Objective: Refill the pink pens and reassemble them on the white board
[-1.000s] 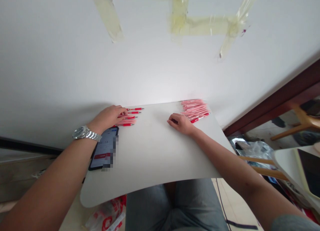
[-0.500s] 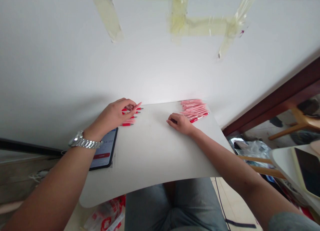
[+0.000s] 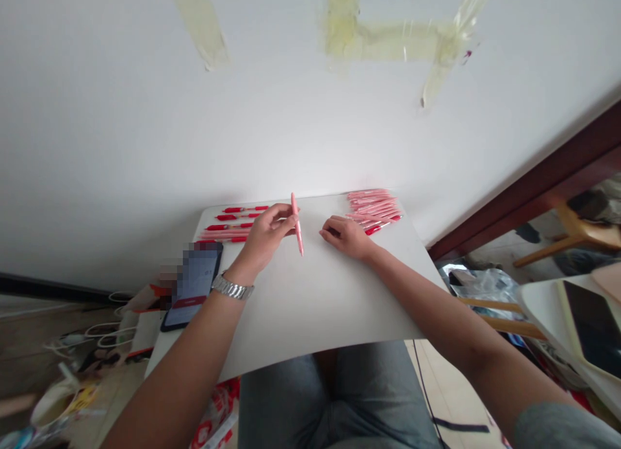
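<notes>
A pink pen stands nearly upright between the thumb and fingers of my left hand, above the white table. Left of that hand lie several red pens in rows, with pink among them; the hand covers some of their ends. My right hand rests on the table with its fingers curled in, and nothing shows in them. Just beyond it is a pile of pink pens with a red pen at its near side, partly behind the hand.
A tablet or phone with a lit screen lies at the table's left edge, partly blurred out. The white wall with yellowed tape rises behind the table. On the right, a dark phone lies on a white surface.
My left hand has moved right, away from the red pens, carrying the pink pen, which has turned from slanted to nearly upright. My right hand stays by the pile.
</notes>
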`<state>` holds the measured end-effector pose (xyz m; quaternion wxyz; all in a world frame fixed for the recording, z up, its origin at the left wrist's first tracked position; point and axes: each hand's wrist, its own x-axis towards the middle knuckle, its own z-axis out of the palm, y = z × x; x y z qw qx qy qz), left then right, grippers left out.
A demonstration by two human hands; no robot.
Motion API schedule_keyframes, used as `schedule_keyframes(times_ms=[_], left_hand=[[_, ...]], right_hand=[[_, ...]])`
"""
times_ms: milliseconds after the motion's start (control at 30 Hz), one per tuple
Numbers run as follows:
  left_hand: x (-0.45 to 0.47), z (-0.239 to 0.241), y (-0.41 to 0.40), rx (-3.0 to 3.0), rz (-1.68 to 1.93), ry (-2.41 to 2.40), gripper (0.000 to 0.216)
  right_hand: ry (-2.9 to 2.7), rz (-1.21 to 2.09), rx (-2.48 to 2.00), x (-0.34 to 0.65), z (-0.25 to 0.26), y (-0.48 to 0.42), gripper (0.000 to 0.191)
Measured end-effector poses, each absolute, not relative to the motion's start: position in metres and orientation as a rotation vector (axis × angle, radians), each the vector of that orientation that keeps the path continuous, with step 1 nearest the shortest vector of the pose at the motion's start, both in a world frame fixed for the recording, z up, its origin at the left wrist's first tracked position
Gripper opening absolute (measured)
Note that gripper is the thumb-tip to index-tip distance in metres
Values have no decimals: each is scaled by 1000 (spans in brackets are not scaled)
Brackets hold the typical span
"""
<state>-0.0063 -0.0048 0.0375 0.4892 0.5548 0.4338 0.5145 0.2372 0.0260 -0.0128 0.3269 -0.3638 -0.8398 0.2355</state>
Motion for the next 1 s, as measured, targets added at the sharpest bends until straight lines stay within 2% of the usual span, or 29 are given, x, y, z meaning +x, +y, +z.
schedule_keyframes(times_ms=[200, 433, 600, 1000], left_hand=[[7, 12, -5, 1191, 1393, 967, 30], [16, 2, -12, 1193, 1366, 846, 28], [19, 0, -14, 1264, 1319, 836, 25], [19, 6, -16, 1217, 1351, 878, 39]], right_hand=[[-2102, 644, -969, 235, -5, 16, 27], [-1992, 963, -983, 227, 8, -5, 43], [-2014, 917, -996, 221, 3, -5, 46], [-2048, 1040, -996, 224, 2, -2, 55]])
